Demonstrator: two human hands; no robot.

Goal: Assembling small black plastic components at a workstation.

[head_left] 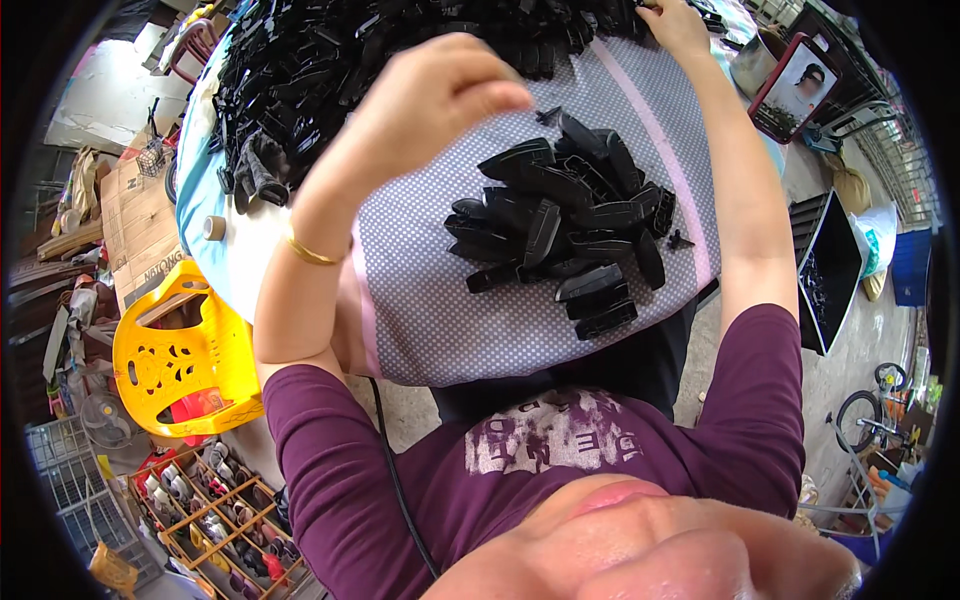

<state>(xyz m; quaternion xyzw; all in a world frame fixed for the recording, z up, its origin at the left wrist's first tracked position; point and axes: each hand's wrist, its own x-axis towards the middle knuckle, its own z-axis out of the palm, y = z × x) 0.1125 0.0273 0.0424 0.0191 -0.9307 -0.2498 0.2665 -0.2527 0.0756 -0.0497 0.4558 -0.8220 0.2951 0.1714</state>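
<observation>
Black plastic, glossy in places, makes the small pile of elongated pieces [541,235] at the centre of the frame, lying on a dotted cloth [430,320] with pink bands. The pieces lie loosely over one another, in different directions, and a few small dark bits are apart at the pile's edges. Beyond it, a much larger heap of black pieces [330,70] spreads across the top and the upper left of the frame. By my judgement, the work is in the middle: only a small share of the pieces lies in the centre, and the greater part is in the heap. Which group is finished, and which is waiting, I cannot tell.

The two hands are well apart. The left hand [450,90] is raised at the upper centre, blurred, with fingers bent and thumb stretched; whether it holds something is not clear. The right hand [680,30] reaches the top edge, beside the heap, with fingertips partly cut off, so I cannot tell its grip.

Farther out, a dark glove [262,170] and a tape roll [214,228] are at the left of the heap. A yellow plastic chair [235,365] stands at the left of the frame, and a phone [797,90] is propped at the upper right.
</observation>
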